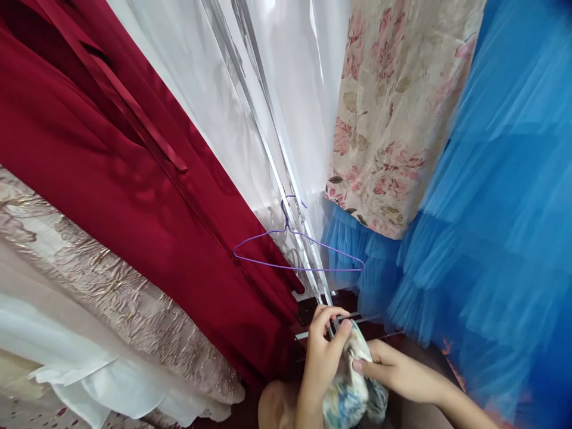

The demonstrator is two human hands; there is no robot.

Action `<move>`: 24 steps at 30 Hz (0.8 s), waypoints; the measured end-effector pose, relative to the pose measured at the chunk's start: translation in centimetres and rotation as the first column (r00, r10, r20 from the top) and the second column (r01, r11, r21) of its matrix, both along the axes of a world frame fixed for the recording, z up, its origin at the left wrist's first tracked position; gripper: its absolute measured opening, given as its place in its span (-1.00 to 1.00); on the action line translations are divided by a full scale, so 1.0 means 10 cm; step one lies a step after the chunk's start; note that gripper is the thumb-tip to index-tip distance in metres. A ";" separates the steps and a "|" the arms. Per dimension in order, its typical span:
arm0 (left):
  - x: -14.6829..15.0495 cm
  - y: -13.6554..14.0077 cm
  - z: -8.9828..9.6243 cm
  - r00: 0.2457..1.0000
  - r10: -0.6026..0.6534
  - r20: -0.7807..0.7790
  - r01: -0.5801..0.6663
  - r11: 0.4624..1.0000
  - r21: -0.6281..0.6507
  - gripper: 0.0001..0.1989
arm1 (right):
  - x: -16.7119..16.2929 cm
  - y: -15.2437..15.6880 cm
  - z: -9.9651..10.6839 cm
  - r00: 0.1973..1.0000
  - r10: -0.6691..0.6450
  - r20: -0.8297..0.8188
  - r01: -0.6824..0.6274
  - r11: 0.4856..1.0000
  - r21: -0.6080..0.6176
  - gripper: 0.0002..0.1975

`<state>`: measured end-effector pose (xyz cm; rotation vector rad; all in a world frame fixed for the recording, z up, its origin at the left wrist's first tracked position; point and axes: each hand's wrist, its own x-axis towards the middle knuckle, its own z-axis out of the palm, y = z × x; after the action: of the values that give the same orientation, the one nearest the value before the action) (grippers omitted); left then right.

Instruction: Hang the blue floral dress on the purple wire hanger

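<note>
Probably light, soft cloth (346, 402) at five o'clock.
My left grip (326, 341) and right grip (391, 369) pinch its folds; limp, it seems best held by the edge.

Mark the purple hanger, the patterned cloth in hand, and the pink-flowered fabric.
purple hanger (286, 227): head view, neck below the hook.
patterned cloth (345, 400): head view, blue-and-yellow part below the hands.
pink-flowered fabric (393, 122): head view, middle of the hanging panel.

From here I make out glossy metal poles (305, 257), 1 smooth, plastic-looking hanger (286, 227), matt near cloth (344, 402), smooth red cloth (179, 238) left, rough brocade (147, 310) beside it and sheer tulle (491, 208) right.
</note>
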<state>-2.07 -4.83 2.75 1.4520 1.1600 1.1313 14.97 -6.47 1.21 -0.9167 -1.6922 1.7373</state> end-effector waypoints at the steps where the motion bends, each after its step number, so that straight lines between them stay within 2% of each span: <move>1: -0.06 -0.01 -0.09 0.999 -0.047 0.015 0.048 0.996 -0.072 -0.66 | 0.03 -0.01 0.03 0.999 0.026 -0.044 -0.027 0.999 -0.028 -0.62; 2: -0.11 -0.03 -0.20 0.994 -0.098 0.056 0.107 0.978 -0.181 -0.59 | 0.07 -0.01 0.06 0.996 0.040 -0.082 -0.044 0.998 -0.051 -0.63; 4: -0.21 -0.13 -0.45 0.974 -0.165 0.153 0.215 0.886 -0.411 -0.43 | 0.19 0.02 0.12 0.990 0.042 -0.138 -0.055 0.994 -0.099 -0.64; 5: -0.24 -0.19 -0.56 0.968 -0.193 0.163 0.248 0.844 -0.475 -0.38 | 0.27 0.05 0.16 0.987 0.031 -0.158 -0.050 0.992 -0.119 -0.64; 7: -0.28 -0.31 -0.73 0.951 -0.267 0.156 0.309 0.796 -0.521 -0.33 | 0.45 0.17 0.27 0.984 0.016 -0.175 -0.039 0.991 -0.130 -0.66; 9: -0.28 -0.41 -0.76 0.943 -0.301 0.143 0.332 0.802 -0.497 -0.31 | 0.64 0.36 0.42 0.986 -0.016 -0.166 0.001 0.996 -0.091 -0.68; 10: -0.28 -0.44 -0.73 0.950 -0.285 0.128 0.311 0.825 -0.471 -0.31 | 0.72 0.48 0.50 0.986 -0.053 -0.158 0.043 0.997 -0.061 -0.69; 12: -0.27 -0.47 -0.55 0.981 -0.188 0.048 0.192 0.903 -0.384 -0.38 | 0.81 0.79 0.68 0.974 -0.146 -0.173 0.146 0.989 -0.008 -0.70; 15: -0.26 -0.41 -0.12 0.994 -0.045 -0.101 0.025 0.980 -0.195 -0.51 | 0.71 1.36 0.90 0.927 -0.282 -0.248 0.302 0.952 0.048 -0.70; 17: -0.28 -0.31 0.20 0.987 -0.026 -0.160 0.012 0.996 -0.088 -0.58 | 0.49 1.72 0.96 0.909 -0.292 -0.299 0.333 0.938 0.097 -0.68; 20: -0.38 -0.13 0.53 0.977 0.046 -0.206 -0.042 0.999 0.027 -0.66 | 0.11 2.07 0.96 0.901 -0.273 -0.338 0.301 0.953 0.032 -0.64; 22: -0.51 -0.02 0.61 0.970 0.124 -0.208 -0.109 0.991 0.083 -0.73 | -0.05 2.14 0.93 0.920 -0.224 -0.320 0.232 0.973 -0.014 -0.62; 24: -0.70 0.07 0.59 0.962 0.175 -0.209 -0.153 0.981 0.116 -0.79 | -0.09 2.10 0.89 0.942 -0.161 -0.293 0.153 0.987 -0.050 -0.60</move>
<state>-9.04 -4.17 8.67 1.6109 1.4168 1.1776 14.03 14.53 10.11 -0.7369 -1.3683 1.6967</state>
